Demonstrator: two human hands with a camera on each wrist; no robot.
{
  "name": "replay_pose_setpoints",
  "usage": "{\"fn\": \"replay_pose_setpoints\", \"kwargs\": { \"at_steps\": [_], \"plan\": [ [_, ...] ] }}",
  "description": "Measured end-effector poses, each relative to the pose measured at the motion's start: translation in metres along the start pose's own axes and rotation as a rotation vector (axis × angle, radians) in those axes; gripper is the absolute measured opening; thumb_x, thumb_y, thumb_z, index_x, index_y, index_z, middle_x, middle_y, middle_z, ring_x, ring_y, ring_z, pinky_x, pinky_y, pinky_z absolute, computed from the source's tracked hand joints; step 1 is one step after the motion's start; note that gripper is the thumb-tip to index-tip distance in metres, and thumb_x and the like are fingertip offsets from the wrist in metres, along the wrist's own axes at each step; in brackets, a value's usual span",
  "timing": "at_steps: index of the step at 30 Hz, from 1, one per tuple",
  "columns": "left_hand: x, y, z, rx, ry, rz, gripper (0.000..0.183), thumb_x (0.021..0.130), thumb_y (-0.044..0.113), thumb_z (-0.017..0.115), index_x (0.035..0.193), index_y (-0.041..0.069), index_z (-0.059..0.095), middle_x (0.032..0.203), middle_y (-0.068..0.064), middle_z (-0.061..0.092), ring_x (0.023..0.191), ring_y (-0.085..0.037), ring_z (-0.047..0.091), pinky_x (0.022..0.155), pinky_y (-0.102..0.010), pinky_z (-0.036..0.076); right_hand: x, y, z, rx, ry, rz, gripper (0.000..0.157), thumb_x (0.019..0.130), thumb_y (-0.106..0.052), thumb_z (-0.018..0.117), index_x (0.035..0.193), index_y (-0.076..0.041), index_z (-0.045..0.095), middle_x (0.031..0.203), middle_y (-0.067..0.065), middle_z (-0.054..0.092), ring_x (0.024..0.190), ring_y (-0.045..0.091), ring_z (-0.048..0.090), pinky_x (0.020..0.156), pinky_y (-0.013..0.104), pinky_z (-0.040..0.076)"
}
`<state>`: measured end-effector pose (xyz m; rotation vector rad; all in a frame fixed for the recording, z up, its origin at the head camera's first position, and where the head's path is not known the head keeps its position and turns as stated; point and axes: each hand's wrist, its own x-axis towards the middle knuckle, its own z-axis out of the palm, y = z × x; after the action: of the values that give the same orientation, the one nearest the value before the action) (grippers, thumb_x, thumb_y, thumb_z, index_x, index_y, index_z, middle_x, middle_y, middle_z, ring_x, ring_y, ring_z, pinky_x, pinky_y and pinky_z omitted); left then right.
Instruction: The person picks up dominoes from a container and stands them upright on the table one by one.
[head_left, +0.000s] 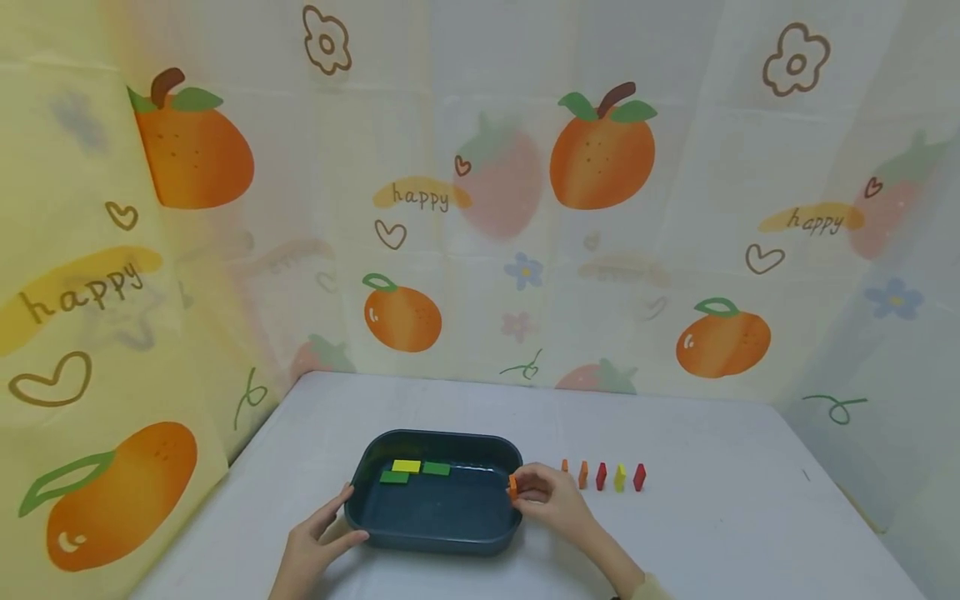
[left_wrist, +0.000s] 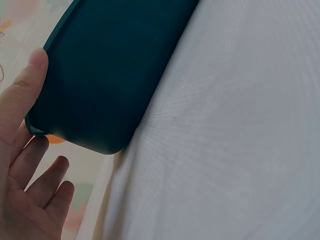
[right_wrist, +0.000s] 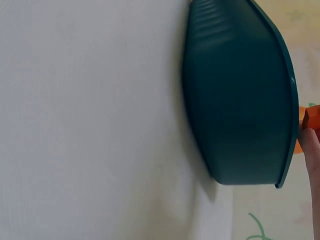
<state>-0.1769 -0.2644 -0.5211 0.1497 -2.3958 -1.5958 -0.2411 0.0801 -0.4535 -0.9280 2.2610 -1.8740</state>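
A dark teal rectangular tub (head_left: 438,542) stands on the table with two green dominoes (head_left: 437,469) and one yellow domino (head_left: 406,466) lying flat inside, toward its back left. My left hand (head_left: 311,537) holds the tub's front left corner; in the left wrist view the thumb is against the wall and the last fingers are off it. Over the tub's right rim, my right hand (head_left: 557,502) pinches an orange domino (head_left: 513,487) between thumb and fingers. That domino shows only at the edge of the right wrist view.
To the right of the tub several dominoes stand upright in a row: orange (head_left: 583,474), red (head_left: 601,476), yellow (head_left: 620,477) and another red (head_left: 640,477). One more orange piece is partly behind my right hand. A fruit-printed curtain (head_left: 480,308) closes off the white table's back and sides.
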Motion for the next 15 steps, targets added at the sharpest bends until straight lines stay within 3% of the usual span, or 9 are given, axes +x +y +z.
{"fn": "replay_pose_setpoints", "kwargs": {
  "at_steps": [6, 15],
  "plan": [
    [0.000, 0.001, 0.001, 0.001, 0.007, 0.004, 0.066, 0.066, 0.024, 0.079, 0.125, 0.008, 0.053, 0.127, -0.006, 0.049, 0.120, -0.022, 0.039, 0.095, -0.040, 0.038, -0.004, -0.001, -0.010, -0.021, 0.043, 0.010, 0.025, 0.075, 0.010, 0.065, 0.099, 0.012, 0.056, 0.091, 0.018, 0.060, 0.080, 0.023, 0.062, 0.074, 0.028, 0.052],
    [0.000, 0.002, 0.002, 0.016, 0.008, 0.005, 0.067, 0.067, 0.026, 0.078, 0.126, 0.008, 0.053, 0.127, -0.005, 0.049, 0.119, -0.023, 0.039, 0.094, -0.039, 0.039, -0.017, 0.001, -0.022, -0.025, 0.081, -0.059, 0.025, 0.074, 0.010, 0.067, 0.097, 0.010, 0.058, 0.087, 0.023, 0.061, 0.077, 0.027, 0.063, 0.070, 0.028, 0.053]
  ]
}}
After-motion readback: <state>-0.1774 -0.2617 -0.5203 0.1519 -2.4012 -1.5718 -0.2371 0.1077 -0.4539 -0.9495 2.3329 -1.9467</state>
